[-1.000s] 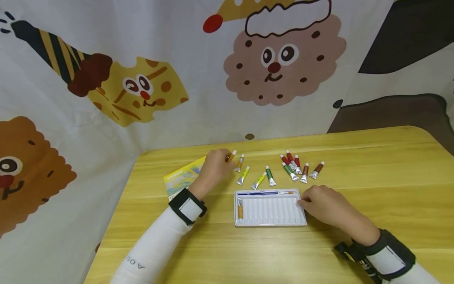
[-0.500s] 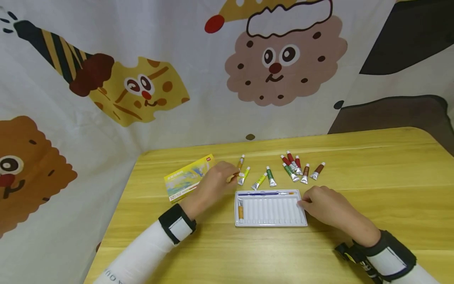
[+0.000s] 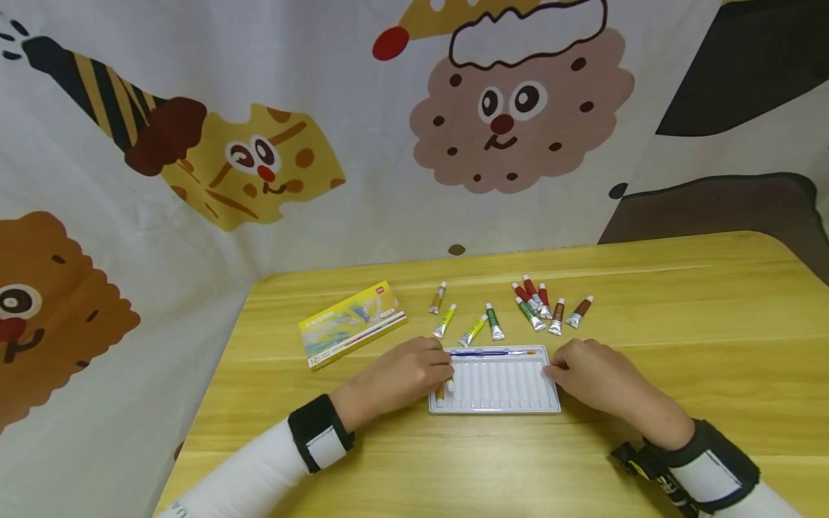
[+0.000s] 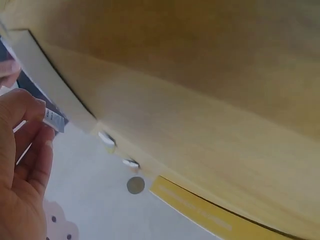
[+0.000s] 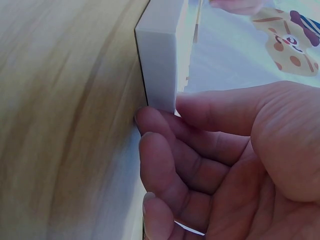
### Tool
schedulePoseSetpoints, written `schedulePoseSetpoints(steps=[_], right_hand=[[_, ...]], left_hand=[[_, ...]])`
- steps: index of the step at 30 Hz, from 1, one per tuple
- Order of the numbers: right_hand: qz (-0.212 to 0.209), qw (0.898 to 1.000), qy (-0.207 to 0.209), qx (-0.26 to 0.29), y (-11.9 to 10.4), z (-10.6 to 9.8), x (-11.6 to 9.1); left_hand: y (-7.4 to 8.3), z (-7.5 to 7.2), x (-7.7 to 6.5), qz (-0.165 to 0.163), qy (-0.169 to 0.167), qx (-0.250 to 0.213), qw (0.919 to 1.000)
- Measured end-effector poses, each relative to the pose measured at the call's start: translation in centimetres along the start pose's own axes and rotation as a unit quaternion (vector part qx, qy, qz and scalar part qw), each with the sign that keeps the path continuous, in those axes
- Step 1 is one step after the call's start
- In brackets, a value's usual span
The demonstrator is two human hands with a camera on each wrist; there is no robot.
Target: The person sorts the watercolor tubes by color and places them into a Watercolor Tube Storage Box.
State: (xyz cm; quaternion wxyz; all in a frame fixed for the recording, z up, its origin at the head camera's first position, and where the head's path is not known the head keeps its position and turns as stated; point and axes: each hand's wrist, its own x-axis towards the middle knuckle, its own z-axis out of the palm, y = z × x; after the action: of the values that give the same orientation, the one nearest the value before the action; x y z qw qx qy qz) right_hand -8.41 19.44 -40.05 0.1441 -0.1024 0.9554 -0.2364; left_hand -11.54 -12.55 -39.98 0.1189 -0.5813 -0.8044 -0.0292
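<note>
My left hand (image 3: 404, 370) is over the left end of a white plastic paint tray (image 3: 505, 411). Between its thumb and fingers it pinches a small paint tube (image 4: 54, 120), whose silver crimped end shows in the left wrist view; the white cap points down into the tray. Beside it, an ochre paint tube (image 3: 440, 394) lies in the leftmost groove, partly hidden by the hand. A blue paintbrush (image 3: 492, 353) lies along the tray's far slot. At the tray's right end my right hand (image 3: 599, 374) grips the rim, thumb on top and fingers against the side wall (image 5: 157, 65).
Behind the tray lie loose paint tubes: an ochre one (image 3: 437, 297), two yellow ones, green ones (image 3: 495, 321), several red ones (image 3: 531, 289) and two brown ones (image 3: 579, 311). A yellow paint box (image 3: 350, 324) is at the left. A patterned cloth (image 3: 363, 216) hangs behind the wooden table (image 3: 712, 324).
My left hand has come from beside the yellow box, carrying a paint tube toward me and right, down to the tray's left end. The right hand has stayed on the tray's rim.
</note>
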Motion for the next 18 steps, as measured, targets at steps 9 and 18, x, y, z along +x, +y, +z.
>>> schedulePoseSetpoints(steps=[9, 18], right_hand=[[0.003, 1.0, -0.003, 0.003, 0.0, 0.0, 0.0], [0.006, 1.0, -0.007, 0.007, -0.1, -0.1, 0.0]], left_hand=[[1.2, -0.7, 0.3, 0.037, -0.104, 0.119, 0.9868], [2.0, -0.7, 0.6, 0.064, -0.136, 0.161, 0.9754]])
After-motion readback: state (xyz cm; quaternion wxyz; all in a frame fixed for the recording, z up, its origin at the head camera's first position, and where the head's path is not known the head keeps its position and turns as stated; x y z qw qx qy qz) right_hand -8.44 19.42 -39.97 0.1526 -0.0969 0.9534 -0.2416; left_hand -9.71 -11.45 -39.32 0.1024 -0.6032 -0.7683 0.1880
